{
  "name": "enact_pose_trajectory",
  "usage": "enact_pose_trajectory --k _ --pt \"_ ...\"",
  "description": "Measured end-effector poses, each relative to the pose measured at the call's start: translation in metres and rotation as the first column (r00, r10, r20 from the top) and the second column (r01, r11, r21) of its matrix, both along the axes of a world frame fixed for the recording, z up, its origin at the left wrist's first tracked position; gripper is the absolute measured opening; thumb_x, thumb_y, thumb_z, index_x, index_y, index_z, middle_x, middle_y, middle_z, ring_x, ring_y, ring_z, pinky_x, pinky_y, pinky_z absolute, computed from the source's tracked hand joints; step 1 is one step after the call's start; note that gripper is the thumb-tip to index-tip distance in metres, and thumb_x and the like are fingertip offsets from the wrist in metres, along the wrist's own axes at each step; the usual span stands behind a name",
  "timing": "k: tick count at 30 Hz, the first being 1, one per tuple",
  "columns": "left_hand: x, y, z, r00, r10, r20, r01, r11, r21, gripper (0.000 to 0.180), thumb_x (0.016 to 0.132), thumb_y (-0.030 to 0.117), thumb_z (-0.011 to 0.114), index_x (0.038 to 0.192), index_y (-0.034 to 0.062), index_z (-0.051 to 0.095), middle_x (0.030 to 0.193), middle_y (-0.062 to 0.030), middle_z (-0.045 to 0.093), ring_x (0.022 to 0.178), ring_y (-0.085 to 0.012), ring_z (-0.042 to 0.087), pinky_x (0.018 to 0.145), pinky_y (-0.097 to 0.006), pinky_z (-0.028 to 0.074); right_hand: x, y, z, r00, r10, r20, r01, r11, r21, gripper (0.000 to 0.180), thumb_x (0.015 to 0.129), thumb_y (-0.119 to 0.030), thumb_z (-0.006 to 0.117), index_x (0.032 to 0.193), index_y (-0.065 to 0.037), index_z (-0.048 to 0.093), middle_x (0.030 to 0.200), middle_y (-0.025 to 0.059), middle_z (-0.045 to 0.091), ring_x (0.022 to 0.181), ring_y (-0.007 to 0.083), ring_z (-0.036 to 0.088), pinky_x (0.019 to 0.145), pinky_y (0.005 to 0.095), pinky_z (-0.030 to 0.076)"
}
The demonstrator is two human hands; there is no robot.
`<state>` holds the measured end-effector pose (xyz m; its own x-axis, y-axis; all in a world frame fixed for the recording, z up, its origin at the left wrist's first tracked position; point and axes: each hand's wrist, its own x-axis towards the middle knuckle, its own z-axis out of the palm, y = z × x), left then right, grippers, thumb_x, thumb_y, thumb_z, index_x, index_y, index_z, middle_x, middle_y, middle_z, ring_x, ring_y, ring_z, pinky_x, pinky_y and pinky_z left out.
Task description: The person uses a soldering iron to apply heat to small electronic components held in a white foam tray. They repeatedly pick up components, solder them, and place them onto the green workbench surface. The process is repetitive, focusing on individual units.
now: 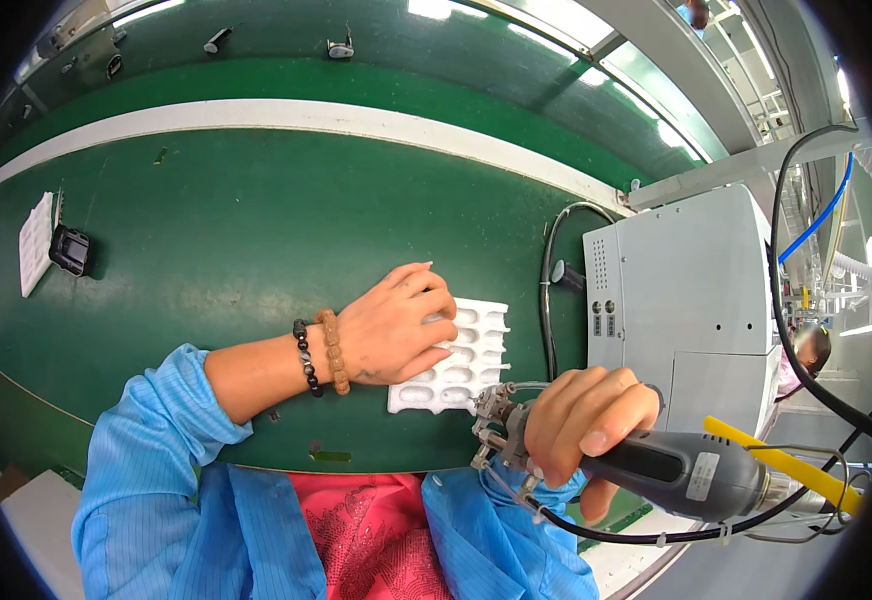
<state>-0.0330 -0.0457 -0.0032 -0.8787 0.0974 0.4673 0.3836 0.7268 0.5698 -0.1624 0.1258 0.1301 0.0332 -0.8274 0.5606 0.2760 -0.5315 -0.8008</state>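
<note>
Only the head camera here, so everything is placed relative to the white moulded tray point(453, 358) in the middle of the green surface point(236, 230).

My left hand point(396, 325) lies flat across the tray's left part, fingers spread over the pockets and closed on nothing. I'd say it's pinning the tray so it doesn't slide. Two bead bracelets point(318, 352) sit on that wrist, just left of the tray.

My right hand point(586, 420) is wrapped tight around a grey powered hand tool point(681, 470), just below and right of the tray. The metal nose of the tool point(496, 425) points at the tray's lower right corner, very close to it; can't tell if it touches. Gripping it near the front like that probably gives steadier aim at the small pockets.

Right of the tray stands a grey box-shaped machine point(686, 290), and a black cable point(551, 290) runs down between the two. Well off to the tray's left, near the surface's edge, there's another white tray point(35, 243) with a small black part point(70, 250) just beside it.
</note>
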Motion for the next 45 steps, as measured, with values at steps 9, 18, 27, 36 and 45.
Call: enact_pose_trajectory --k 9,18,27,36,45 --pt "0.002 -0.003 0.002 1.000 -0.024 0.007 0.024 0.999 0.039 0.018 0.078 0.020 0.074 0.090 0.0094 0.065 0.098 -0.0067 0.055 0.104 -0.0276 0.053 0.109 -0.056 0.036 -0.002 -0.003 -0.002 0.995 0.067 0.071 -0.065 0.997 -0.035 0.054 0.073 -0.014 0.089 0.112 0.007 0.058 0.069 0.0132 0.065 0.055 0.0241 0.064 0.049 0.0351 0.052" --pt "0.001 -0.004 0.000 0.999 -0.035 0.008 0.034 0.994 0.101 0.016 0.078 0.018 0.074 0.089 0.0093 0.067 0.097 -0.0042 0.059 0.106 -0.0256 0.056 0.110 -0.055 0.035 -0.004 -0.003 -0.003 0.997 0.024 0.069 -0.019 0.998 -0.066 0.052 0.079 -0.020 0.084 0.116 0.005 0.056 0.068 0.0111 0.065 0.056 0.0231 0.064 0.048 0.0350 0.052" --pt "0.000 -0.003 -0.002 0.999 -0.038 0.000 0.037 0.994 0.105 0.016 0.078 0.018 0.074 0.089 0.0093 0.068 0.100 -0.0038 0.062 0.108 -0.0246 0.056 0.111 -0.054 0.034 -0.003 -0.005 -0.006 0.996 0.029 0.079 -0.024 0.998 -0.054 0.050 0.080 -0.020 0.084 0.114 0.005 0.057 0.068 0.0106 0.064 0.055 0.0225 0.063 0.048 0.0349 0.052" --pt "0.000 -0.003 -0.001 1.000 -0.023 -0.002 0.024 0.993 0.119 0.013 0.077 0.017 0.075 0.084 0.0099 0.067 0.095 -0.0048 0.059 0.101 -0.0254 0.056 0.109 -0.054 0.036 0.004 -0.007 -0.009 0.985 0.094 0.145 -0.085 0.994 -0.067 0.047 0.081 -0.018 0.083 0.113 0.006 0.058 0.066 0.0111 0.064 0.052 0.0219 0.062 0.047 0.0340 0.051" --pt "0.000 -0.003 -0.002 1.000 -0.015 -0.006 0.016 0.993 0.116 0.013 0.077 0.019 0.074 0.083 0.0099 0.066 0.092 -0.0048 0.057 0.098 -0.0253 0.056 0.109 -0.054 0.036 0.006 -0.015 -0.009 0.981 0.174 0.086 -0.172 0.985 -0.033 0.042 0.087 -0.020 0.078 0.114 0.000 0.054 0.068 0.0104 0.066 0.053 0.0216 0.064 0.047 0.0322 0.053"
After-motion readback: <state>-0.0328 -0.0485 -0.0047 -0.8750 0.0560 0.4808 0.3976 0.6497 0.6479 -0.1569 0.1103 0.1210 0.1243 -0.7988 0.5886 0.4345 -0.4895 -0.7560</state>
